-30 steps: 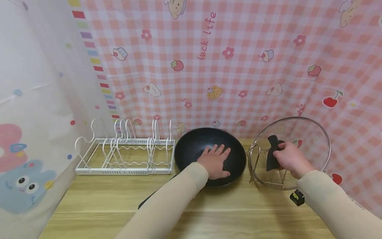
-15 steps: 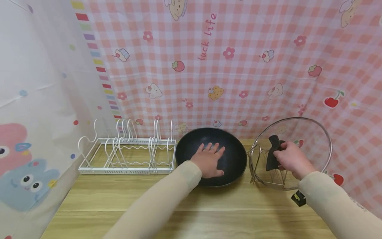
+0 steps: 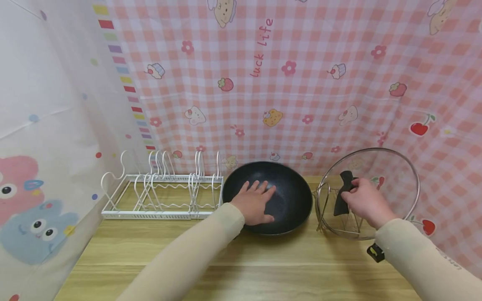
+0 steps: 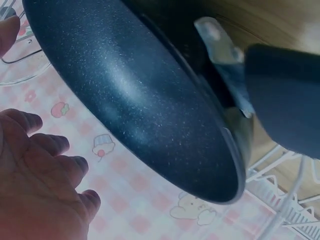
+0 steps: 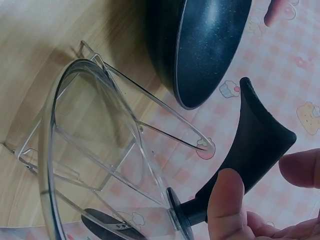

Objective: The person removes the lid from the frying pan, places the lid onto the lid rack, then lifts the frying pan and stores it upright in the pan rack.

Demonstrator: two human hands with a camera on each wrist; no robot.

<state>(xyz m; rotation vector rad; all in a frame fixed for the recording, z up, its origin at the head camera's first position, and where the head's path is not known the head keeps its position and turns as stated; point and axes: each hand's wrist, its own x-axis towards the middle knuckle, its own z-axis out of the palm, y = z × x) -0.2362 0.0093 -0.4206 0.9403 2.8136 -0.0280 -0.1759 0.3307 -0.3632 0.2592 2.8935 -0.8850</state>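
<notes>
This looks like a kitchen corner: a black pan [image 3: 289,198] and a white wire rack [image 3: 150,215] sit on a wooden tabletop [image 3: 271,271], near a big see-through lid [image 3: 397,184]. Pink checked cloth [image 3: 203,94] with cupcakes [image 3: 338,71] and cherries [image 3: 419,128] hangs behind. I cannot tell if it is a home.

Lid, one: clear glass [image 3: 384,175], metal-rimmed, round; stood near-upright on its edge at the wire stand. Its black knob [image 3: 342,196], flared at the ends, is pinched by my right hand [image 3: 370,205].

Stand, one: thin metal wire stand [image 5: 167,106], looped uprights, on the wooden table [image 3: 301,267]; the lid's glass shows its wires through.

Pan, one: black, round and deep [image 3: 288,200], speckled sheen inside, open side up on the table, left of lid and stand; dark handle [image 4: 287,100] with silvery bracket. My left hand [image 3: 252,205] is spread above it.
</notes>
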